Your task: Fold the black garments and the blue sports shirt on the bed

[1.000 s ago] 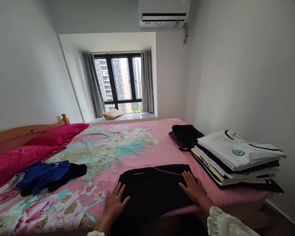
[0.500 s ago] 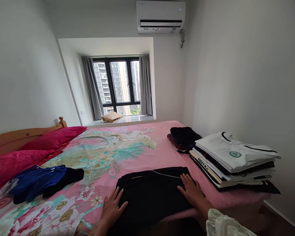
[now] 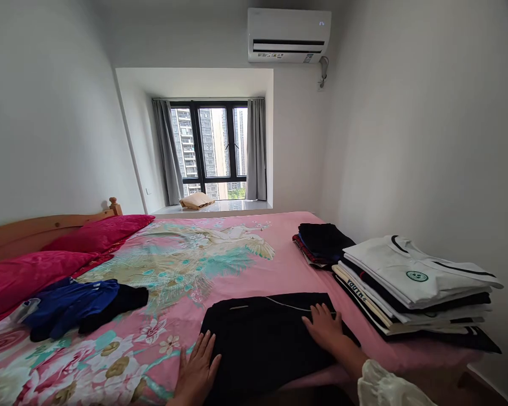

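A folded black garment (image 3: 266, 344) lies flat on the bed's near edge; its exact kind I cannot make out. A thin pale line runs across its far right part. My left hand (image 3: 198, 365) rests on its left edge, fingers stretched out. On the right part of the cloth lies my right hand (image 3: 324, 327), fingers spread and palm down. Neither hand grips the fabric. To the right stands a tall stack of folded clothes, topped by a white shirt (image 3: 419, 276) with a green round badge.
A smaller pile of dark folded clothes (image 3: 324, 243) sits behind the tall stack. Loose blue and black clothes (image 3: 78, 307) lie on the left of the pink flowered bedsheet (image 3: 237, 276). Red pillows (image 3: 38, 276) rest against the wooden headboard (image 3: 46, 225).
The view has shifted slightly, so the room appears a little further right and lower. My right hand has slid slightly leftward over the black garment. Both hands stay flat.
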Demonstrator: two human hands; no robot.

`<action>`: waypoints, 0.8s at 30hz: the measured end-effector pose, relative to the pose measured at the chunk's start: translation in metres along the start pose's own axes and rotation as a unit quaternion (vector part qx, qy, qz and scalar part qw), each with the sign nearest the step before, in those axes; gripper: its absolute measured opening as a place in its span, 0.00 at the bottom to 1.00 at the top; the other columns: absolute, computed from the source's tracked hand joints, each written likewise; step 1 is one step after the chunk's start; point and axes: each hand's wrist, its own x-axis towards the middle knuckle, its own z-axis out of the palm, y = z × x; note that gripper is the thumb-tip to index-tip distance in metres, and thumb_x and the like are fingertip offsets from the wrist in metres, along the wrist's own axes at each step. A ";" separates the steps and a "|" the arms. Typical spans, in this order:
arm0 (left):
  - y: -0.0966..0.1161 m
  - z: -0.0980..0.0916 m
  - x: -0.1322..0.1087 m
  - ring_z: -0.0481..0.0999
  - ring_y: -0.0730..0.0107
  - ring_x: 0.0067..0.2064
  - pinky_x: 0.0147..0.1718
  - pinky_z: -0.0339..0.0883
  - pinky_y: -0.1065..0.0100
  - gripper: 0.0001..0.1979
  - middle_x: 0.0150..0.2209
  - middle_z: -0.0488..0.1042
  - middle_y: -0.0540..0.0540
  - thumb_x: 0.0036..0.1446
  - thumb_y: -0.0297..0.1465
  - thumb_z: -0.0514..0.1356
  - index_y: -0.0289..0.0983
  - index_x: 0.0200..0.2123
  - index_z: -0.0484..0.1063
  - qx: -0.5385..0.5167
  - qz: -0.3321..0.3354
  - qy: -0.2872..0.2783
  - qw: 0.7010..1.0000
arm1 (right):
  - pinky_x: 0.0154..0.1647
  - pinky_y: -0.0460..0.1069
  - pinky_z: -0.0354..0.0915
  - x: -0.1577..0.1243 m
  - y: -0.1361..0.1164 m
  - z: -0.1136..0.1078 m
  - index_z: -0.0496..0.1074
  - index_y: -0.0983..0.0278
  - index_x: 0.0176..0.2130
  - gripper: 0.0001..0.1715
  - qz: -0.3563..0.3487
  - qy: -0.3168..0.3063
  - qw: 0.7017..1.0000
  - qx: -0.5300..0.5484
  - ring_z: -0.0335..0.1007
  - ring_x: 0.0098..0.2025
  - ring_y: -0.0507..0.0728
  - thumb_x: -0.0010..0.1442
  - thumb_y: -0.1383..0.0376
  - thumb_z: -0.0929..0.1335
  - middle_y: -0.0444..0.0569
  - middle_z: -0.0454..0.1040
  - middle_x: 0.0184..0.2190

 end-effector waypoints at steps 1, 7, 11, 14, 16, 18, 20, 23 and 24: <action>-0.002 0.002 0.001 0.39 0.62 0.67 0.61 0.27 0.45 0.30 0.67 0.41 0.51 0.60 0.44 0.41 0.40 0.64 0.47 0.004 0.004 0.002 1.000 | 0.61 0.70 0.32 -0.005 -0.022 -0.002 0.51 0.68 0.63 0.36 -0.017 0.015 1.000 0.007 0.36 0.67 0.64 0.62 0.52 0.50 0.56 0.48 0.65; -0.004 0.003 0.002 0.39 0.62 0.67 0.61 0.28 0.45 0.31 0.66 0.41 0.51 0.60 0.45 0.39 0.40 0.64 0.47 0.022 0.008 0.005 1.000 | 0.64 0.64 0.33 -0.061 -0.160 0.033 0.47 0.59 0.64 0.34 -0.344 0.067 0.924 0.152 0.34 0.67 0.59 0.64 0.49 0.49 0.47 0.45 0.66; -0.002 0.001 -0.001 0.39 0.61 0.67 0.61 0.29 0.44 0.31 0.66 0.41 0.50 0.60 0.46 0.39 0.41 0.64 0.47 0.026 0.008 -0.003 1.000 | 0.64 0.66 0.31 -0.072 -0.173 0.063 0.46 0.58 0.64 0.34 -0.391 0.021 0.906 0.161 0.36 0.67 0.60 0.64 0.48 0.50 0.48 0.46 0.66; -0.001 -0.001 -0.002 0.38 0.61 0.67 0.61 0.28 0.45 0.31 0.67 0.41 0.50 0.60 0.46 0.39 0.41 0.64 0.46 0.022 0.004 0.003 1.000 | 0.63 0.67 0.27 -0.055 -0.132 0.064 0.46 0.57 0.64 0.34 -0.341 0.011 0.932 0.124 0.35 0.67 0.59 0.64 0.49 0.50 0.46 0.44 0.66; 0.000 -0.002 -0.003 0.38 0.62 0.67 0.61 0.28 0.45 0.32 0.67 0.41 0.50 0.60 0.47 0.39 0.41 0.64 0.46 0.017 0.001 0.005 1.000 | 0.63 0.67 0.26 -0.040 -0.087 0.056 0.46 0.58 0.64 0.35 -0.275 0.012 0.957 0.092 0.34 0.67 0.60 0.63 0.49 0.51 0.46 0.42 0.66; -0.001 -0.002 -0.003 0.38 0.62 0.67 0.61 0.28 0.46 0.32 0.67 0.41 0.51 0.59 0.47 0.39 0.41 0.64 0.47 0.011 -0.001 0.005 1.000 | 0.63 0.68 0.24 -0.027 -0.036 0.049 0.47 0.61 0.64 0.37 -0.193 0.021 0.980 0.051 0.35 0.67 0.61 0.62 0.48 0.52 0.47 0.43 0.66; -0.001 -0.003 -0.003 0.38 0.62 0.67 0.62 0.28 0.46 0.32 0.67 0.41 0.51 0.59 0.47 0.39 0.42 0.64 0.47 0.008 0.000 0.004 1.000 | 0.62 0.68 0.24 -0.017 0.012 0.045 0.48 0.62 0.64 0.36 -0.113 0.034 0.993 0.012 0.35 0.67 0.61 0.62 0.49 0.52 0.48 0.43 0.66; 0.001 -0.005 -0.005 0.38 0.62 0.67 0.61 0.27 0.45 0.32 0.66 0.41 0.51 0.59 0.47 0.40 0.41 0.64 0.47 0.007 0.000 0.001 1.000 | 0.62 0.69 0.30 -0.007 0.061 0.048 0.48 0.61 0.64 0.36 -0.026 0.079 0.996 -0.013 0.35 0.67 0.61 0.61 0.50 0.52 0.47 0.42 0.66; 0.002 -0.006 -0.006 0.38 0.62 0.67 0.61 0.27 0.45 0.32 0.66 0.41 0.51 0.59 0.47 0.40 0.41 0.64 0.47 0.008 -0.002 -0.001 1.000 | 0.61 0.70 0.33 -0.005 0.070 0.051 0.48 0.61 0.64 0.37 -0.006 0.089 0.996 -0.012 0.36 0.67 0.61 0.61 0.49 0.52 0.47 0.42 0.66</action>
